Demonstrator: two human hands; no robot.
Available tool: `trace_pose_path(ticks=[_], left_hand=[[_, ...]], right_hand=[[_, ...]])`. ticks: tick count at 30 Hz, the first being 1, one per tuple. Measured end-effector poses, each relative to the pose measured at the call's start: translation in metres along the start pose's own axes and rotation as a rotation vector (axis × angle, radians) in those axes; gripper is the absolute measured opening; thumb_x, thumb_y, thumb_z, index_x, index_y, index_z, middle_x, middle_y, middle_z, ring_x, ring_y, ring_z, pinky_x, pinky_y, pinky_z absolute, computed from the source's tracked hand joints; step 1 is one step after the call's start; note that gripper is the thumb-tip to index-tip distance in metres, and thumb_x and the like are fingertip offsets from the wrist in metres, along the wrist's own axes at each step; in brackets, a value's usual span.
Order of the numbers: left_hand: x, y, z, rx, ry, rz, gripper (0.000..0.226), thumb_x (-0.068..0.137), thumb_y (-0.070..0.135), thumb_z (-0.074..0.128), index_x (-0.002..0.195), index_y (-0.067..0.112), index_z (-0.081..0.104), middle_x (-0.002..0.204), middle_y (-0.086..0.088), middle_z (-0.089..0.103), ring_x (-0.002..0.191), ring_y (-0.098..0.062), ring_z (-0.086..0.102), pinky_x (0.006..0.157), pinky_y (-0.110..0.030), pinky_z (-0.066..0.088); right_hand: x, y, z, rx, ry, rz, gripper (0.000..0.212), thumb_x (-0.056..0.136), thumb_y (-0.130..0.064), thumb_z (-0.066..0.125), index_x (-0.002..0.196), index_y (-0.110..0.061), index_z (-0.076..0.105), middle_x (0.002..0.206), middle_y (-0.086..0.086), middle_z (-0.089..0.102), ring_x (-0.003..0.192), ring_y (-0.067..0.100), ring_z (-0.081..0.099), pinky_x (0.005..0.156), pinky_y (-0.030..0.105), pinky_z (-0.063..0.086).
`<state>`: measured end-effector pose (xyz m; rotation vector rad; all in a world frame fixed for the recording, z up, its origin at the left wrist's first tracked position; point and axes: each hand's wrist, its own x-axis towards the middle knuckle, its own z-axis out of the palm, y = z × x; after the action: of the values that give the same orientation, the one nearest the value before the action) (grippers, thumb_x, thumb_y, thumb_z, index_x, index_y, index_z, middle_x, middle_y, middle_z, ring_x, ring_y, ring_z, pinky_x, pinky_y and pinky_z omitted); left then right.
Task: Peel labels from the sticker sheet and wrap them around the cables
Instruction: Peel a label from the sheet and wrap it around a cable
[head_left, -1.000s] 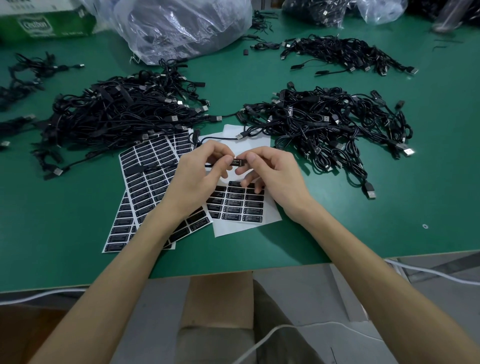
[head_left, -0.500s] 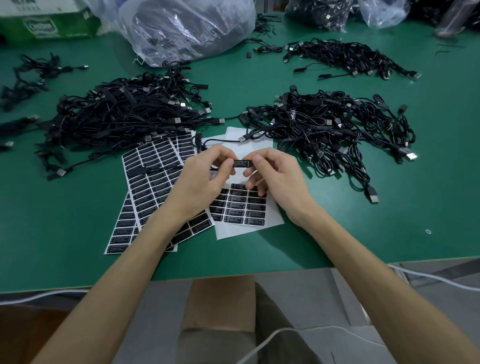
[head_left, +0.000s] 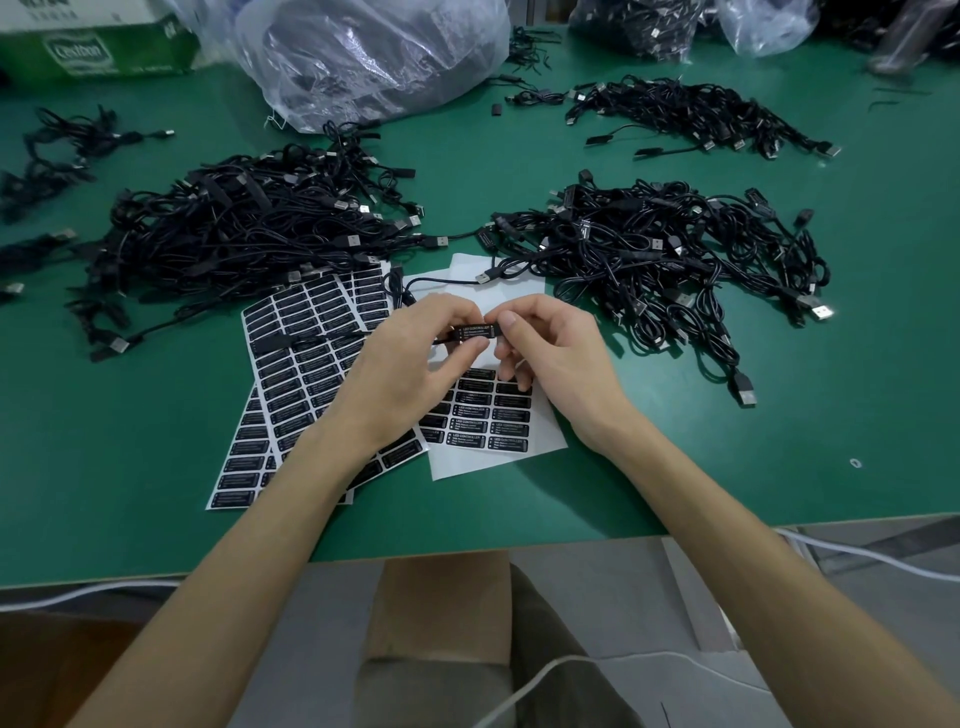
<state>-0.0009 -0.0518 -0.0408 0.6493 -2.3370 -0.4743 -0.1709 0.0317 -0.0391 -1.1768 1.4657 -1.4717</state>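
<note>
My left hand (head_left: 402, 374) and my right hand (head_left: 561, 358) meet over the sticker sheets and pinch the two ends of a small black controller block (head_left: 475, 332) on a cable. A black label with white print lies along the block's top. The cable (head_left: 447, 283) loops away behind my fingers to a USB plug. Under my hands lies a mostly white sticker sheet (head_left: 498, 421) with a few black labels left. Fuller sheets (head_left: 306, 358) fan out to the left.
Two big heaps of black cables lie on the green table (head_left: 675, 467), one at left (head_left: 234, 228) and one at right (head_left: 665, 249). A smaller heap (head_left: 691, 111) lies far right. Plastic bags (head_left: 374, 57) and a green box (head_left: 93, 47) stand at the back.
Both hands have lifted the block slightly and turned it, so the label's white print now faces up. The cable heaps and sheets lie as before.
</note>
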Motion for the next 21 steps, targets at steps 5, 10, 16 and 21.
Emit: trace_pose_path(ticks=[5,10,16,21], left_hand=[[-0.0003,-0.001,0.0004,-0.001,0.005,0.026,0.02,0.099,0.022,0.069,0.116,0.013,0.066,0.104,0.004,0.068,0.093,-0.017,0.063,0.084,-0.044,0.055],[0.0007,-0.0018,0.001,-0.013,0.025,0.027,0.016,0.098,0.018,0.071,0.112,0.011,0.067,0.1,0.003,0.068,0.09,-0.015,0.063,0.084,-0.039,0.054],[0.0048,0.0019,-0.0018,-0.104,0.035,0.002,0.01,0.095,0.01,0.073,0.104,0.008,0.071,0.093,0.006,0.069,0.087,-0.004,0.063,0.084,-0.021,0.051],[0.0074,-0.0026,-0.0048,-0.194,0.027,-0.164,0.005,0.096,0.018,0.072,0.101,0.016,0.074,0.092,0.01,0.072,0.091,-0.008,0.065,0.085,-0.028,0.051]], right_hand=[[0.0005,-0.0003,0.0004,-0.004,-0.001,0.006,0.014,0.106,-0.009,0.055,0.104,-0.01,0.069,0.07,-0.002,0.066,0.06,0.016,0.06,0.051,0.026,0.047],[0.0007,0.0007,0.0007,-0.005,-0.008,0.005,0.013,0.106,-0.013,0.057,0.103,-0.011,0.069,0.071,-0.003,0.067,0.06,0.015,0.061,0.051,0.025,0.047],[0.0007,0.0013,0.0004,-0.034,0.001,-0.019,0.008,0.097,-0.014,0.072,0.092,-0.011,0.066,0.072,-0.001,0.069,0.061,0.013,0.063,0.051,0.026,0.047],[-0.0005,-0.0022,-0.0006,0.015,0.041,-0.068,0.009,0.1,-0.009,0.065,0.093,-0.009,0.061,0.074,0.007,0.065,0.06,0.02,0.063,0.05,0.026,0.046]])
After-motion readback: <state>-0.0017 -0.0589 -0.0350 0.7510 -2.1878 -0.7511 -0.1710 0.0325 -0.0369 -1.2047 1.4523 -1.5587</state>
